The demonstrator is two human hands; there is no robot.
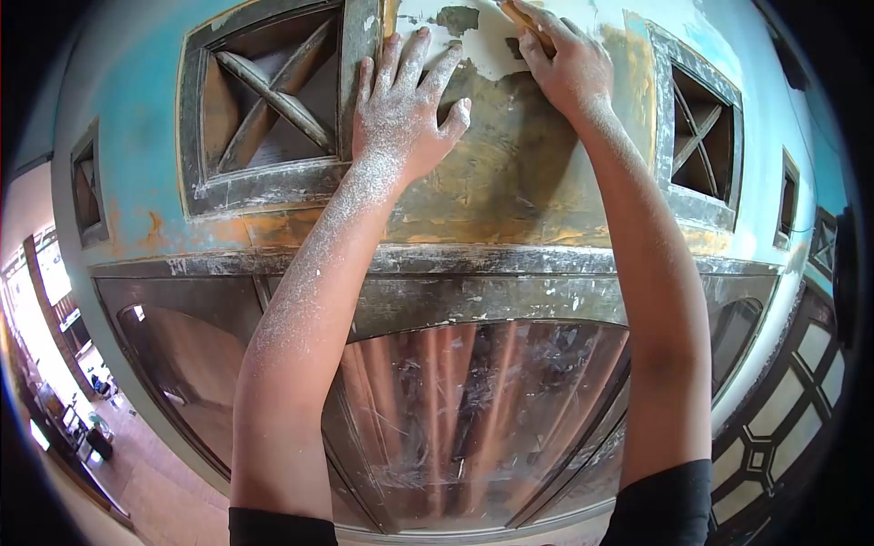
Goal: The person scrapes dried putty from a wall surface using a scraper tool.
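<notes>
My left hand point(401, 118) lies spread on the wall, fingers apart, dusted with white powder that runs down the forearm. Nothing is in it. My right hand point(575, 68) is up to the right, its fingers wrapped round a small orange-brown tool point(530, 23) held against the wall at the top edge. Between and above the hands is a patch of white coating point(496, 45) with ragged edges. Under it the bare wall point(492, 164) shows a mottled brown-olive surface. What the tool's far end looks like is cut off by the frame.
Wooden vents with crossed bars flank the hands, a left vent point(273, 100) and a right vent point(699, 136). Below runs a worn wooden ledge point(492, 261) over a glass window point(473, 409) with curtains. A panelled door point(783, 409) stands at the right, and a bright doorway at the left.
</notes>
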